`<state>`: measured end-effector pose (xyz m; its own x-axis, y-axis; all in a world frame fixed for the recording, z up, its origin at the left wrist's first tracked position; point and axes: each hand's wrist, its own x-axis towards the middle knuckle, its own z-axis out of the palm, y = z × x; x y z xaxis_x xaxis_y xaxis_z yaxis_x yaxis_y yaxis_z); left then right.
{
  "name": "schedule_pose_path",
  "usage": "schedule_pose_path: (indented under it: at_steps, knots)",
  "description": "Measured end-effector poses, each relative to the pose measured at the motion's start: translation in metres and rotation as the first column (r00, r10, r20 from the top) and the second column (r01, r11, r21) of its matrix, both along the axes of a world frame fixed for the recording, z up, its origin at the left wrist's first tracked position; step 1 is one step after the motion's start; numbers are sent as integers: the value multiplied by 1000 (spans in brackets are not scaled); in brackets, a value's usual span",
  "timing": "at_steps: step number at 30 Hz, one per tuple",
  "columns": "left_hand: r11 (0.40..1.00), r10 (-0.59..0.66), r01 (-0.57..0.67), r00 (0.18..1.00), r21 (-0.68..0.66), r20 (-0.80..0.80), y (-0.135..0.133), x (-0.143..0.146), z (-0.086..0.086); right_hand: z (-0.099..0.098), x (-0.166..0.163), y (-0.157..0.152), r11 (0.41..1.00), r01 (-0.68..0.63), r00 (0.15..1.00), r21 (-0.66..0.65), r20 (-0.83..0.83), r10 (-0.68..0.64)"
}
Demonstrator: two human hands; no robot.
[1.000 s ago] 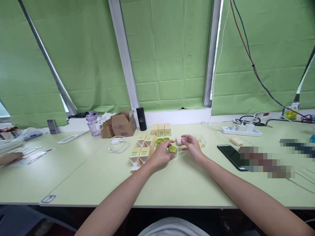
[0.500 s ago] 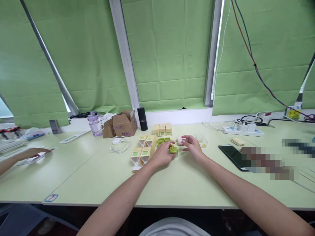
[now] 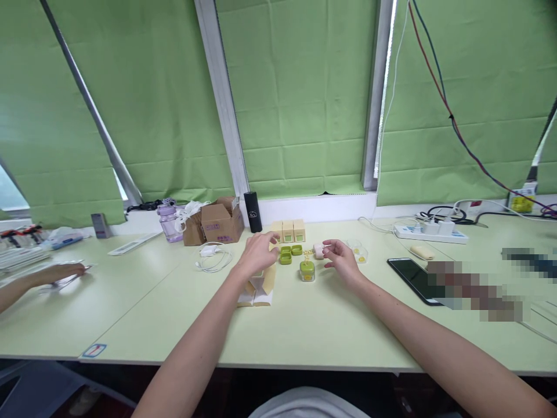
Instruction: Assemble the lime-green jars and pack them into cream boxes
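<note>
Centrally, green jar (image 3: 307,270) between hands; left hand (image 3: 260,252) slack over boxes (image 3: 265,283), right hand (image 3: 342,259) pinching pink piece (image 3: 318,251)

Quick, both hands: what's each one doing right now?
Left hand: open, empty, over the yellow cartons.
Right hand: fingertips closed on a small pink piece.

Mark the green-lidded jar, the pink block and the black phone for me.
green-lidded jar (image 3: 307,271), head view, on its front just under the lid.
pink block (image 3: 318,251), head view, on its end clear of the fingers.
black phone (image 3: 411,276), head view, middle of its screen.
</note>
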<state>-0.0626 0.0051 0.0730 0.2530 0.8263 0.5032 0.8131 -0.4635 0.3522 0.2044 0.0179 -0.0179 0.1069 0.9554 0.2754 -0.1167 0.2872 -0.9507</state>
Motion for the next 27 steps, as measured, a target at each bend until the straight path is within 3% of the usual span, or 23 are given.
schedule_pose_path:
  at_steps: [4, 8, 11, 14, 18, 27]
  knots:
    - [990, 133, -141, 955, -10, -266, -23, -20, 7, 0, -1, -1, 999, 19, 999, 33, 32, -20]
    - [953, 301, -282, 813, 115, -498, -56, -19, -2, 0, -2, 0, 998, 29, 999, 49, 44, -31]
    - [951, 305, -281, 762, 132, -572, -75, -9, -12, 0, -2, 0, 998, 22, 998, 56, 53, -25]
    - [955, 280, -278, 746, 98, -604, -85, 0, -21, 0, -2, 1, 998, 26, 998, 59, 60, -30]
    - [945, 322, -293, 737, 149, -595, -86, 5, -28, -1, -2, 3, 997, 31, 997, 67, 69, -36]
    - [923, 352, -373, 716, 97, -603, -75, 18, -25, -2, -3, 2, 995, 34, 995, 93, 93, -43]
